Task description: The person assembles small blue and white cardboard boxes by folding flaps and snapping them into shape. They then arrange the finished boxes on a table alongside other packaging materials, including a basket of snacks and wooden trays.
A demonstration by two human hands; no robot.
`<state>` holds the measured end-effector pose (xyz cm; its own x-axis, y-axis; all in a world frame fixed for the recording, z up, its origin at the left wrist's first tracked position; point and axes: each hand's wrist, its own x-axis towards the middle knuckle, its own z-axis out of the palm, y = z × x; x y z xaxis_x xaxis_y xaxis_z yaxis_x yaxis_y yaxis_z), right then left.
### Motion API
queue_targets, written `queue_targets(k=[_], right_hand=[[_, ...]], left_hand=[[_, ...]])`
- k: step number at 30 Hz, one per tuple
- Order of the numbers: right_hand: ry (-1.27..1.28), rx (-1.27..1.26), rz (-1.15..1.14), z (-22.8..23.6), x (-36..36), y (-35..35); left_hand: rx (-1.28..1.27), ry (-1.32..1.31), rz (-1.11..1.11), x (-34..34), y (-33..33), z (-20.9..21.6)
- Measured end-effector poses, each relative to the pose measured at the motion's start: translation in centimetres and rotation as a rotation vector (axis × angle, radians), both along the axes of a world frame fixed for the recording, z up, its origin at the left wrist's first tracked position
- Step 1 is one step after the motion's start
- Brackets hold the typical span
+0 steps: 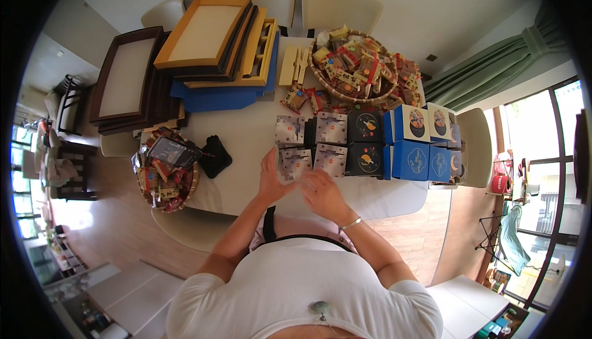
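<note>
My left hand (271, 182) is at the table's near edge with its fingers stretched up and thumb out to the right. Its fingertips are beside the left edge of a silver-grey patterned small box (296, 164). My right hand (324, 196) is just right of it, fingers loosely bent and apart, tips close to the left thumb and slightly blurred. I see nothing held in either hand. A second silver-grey box (330, 160) stands just beyond the right hand. Two more patterned boxes are behind, with black boxes (365, 159) and blue boxes (410, 162) to the right.
A wicker basket (354, 98) of wrapped snacks stands at the far right, another basket (193, 196) at the near left. A phone (173, 152) lies on the latter, beside a black pouch (216, 156). Yellow trays (243, 1) and brown trays (111, 74) are stacked far left.
</note>
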<state>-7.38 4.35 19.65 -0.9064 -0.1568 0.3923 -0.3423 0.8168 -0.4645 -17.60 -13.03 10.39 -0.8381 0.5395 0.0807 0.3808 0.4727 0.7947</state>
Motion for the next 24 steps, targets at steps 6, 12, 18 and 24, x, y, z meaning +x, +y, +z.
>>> queue_targets(k=[6,12,18,24], right_hand=[[-0.160,-0.011,0.141,-3.5,2.2,-1.1],[-0.274,0.037,0.160,-4.3,3.2,-0.5],[-0.252,-0.256,0.000,-3.7,2.9,0.5],[-0.286,-0.413,-0.204,-3.6,3.1,0.7]], left_hand=[[0.027,-0.026,0.056,-0.6,0.9,-0.9],[-0.030,0.023,0.041,-0.7,0.8,-0.9],[-0.040,0.187,0.114,1.4,-0.1,2.8],[0.058,0.307,0.021,3.1,-1.9,4.2]])
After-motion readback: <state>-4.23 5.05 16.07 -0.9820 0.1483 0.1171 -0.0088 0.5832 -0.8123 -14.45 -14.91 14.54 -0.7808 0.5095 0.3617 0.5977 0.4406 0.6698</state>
